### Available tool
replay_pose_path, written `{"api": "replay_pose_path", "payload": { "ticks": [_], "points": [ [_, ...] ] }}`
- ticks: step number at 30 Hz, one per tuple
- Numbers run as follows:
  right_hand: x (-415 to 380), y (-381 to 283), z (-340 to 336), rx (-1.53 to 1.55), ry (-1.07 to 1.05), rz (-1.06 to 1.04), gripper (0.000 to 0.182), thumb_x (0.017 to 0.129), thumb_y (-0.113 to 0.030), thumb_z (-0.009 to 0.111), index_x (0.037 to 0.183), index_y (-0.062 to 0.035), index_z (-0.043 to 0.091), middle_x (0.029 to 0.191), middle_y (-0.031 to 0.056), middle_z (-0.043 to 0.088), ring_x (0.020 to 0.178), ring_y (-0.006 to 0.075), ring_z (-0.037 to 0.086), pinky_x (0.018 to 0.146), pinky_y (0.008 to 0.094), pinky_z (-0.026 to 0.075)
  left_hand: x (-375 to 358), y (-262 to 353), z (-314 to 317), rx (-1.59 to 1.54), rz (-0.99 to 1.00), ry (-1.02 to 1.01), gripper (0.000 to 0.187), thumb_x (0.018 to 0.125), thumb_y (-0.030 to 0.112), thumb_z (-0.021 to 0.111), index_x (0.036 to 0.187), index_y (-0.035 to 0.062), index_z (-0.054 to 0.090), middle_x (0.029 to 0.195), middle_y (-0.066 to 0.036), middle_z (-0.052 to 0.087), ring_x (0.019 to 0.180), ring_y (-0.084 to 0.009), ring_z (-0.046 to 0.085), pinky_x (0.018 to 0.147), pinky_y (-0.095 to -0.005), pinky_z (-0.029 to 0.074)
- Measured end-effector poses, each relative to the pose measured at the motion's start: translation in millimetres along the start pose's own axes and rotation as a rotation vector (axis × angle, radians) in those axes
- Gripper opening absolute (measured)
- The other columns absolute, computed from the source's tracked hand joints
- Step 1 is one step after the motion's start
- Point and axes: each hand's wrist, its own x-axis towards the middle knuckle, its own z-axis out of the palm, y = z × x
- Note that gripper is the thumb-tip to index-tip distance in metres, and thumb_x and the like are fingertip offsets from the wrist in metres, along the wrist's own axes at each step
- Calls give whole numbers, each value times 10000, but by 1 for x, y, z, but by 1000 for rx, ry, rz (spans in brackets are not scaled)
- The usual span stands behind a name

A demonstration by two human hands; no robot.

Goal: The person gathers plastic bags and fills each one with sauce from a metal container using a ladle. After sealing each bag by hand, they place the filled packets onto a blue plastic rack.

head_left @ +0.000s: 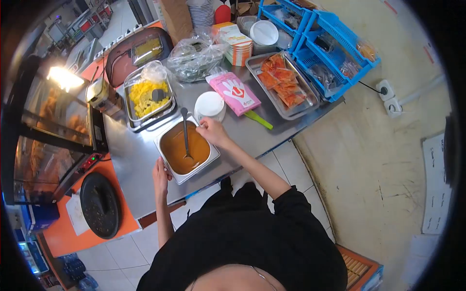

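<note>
Evidently holding a steel pan [214,155] by its rim, with the left grip [161,179] part-curled at the side and the right grip [213,132] pinched nearly closed at the far corner. Already filled with sauce [171,149], with a dark ladle [185,130] resting in it and none seen spooned out. Crowded just beyond the right grip by a lidded tub [209,104] and pink box [235,93].

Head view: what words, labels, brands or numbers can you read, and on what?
No text reads with certainty.
Pink packet: emblem possibly a "U"; other print too small.
White lid: print too small.
Orange-and-white boxes: too blurred.
Wall sheet: too blurred.
</note>
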Motion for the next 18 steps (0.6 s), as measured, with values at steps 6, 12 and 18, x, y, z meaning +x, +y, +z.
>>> {"api": "replay_pose_path", "payload": {
  "ticks": [6,12,18],
  "points": [
    [-1,4,-44,-5,-142,-8,404,853,-307,519,1128,-13,493,949,187,580,941,339,550,835,398,420,22,-11,-9,-8,-64,31,417,934,452,360,889,68,519,701,-19,507,540,-90,503,458,-210,359],
    [-188,91,-174,-370,-101,585,460,897,-353,443,1223,-30,428,1152,195,526,1090,344,482,934,413,375,6,-1,-26,108,67,544,375,913,435,419,1072,99,471,924,-47,541,813,-138,551,635,-266,421],
    [-249,209,-120,1238,336,948,389,839,-372,560,1086,-72,575,1033,58,617,959,196,567,866,332,446,33,61,-27,166,340,768,304,907,314,482,1086,69,465,1015,-45,527,922,-141,539,750,-292,412]
  ]
}}
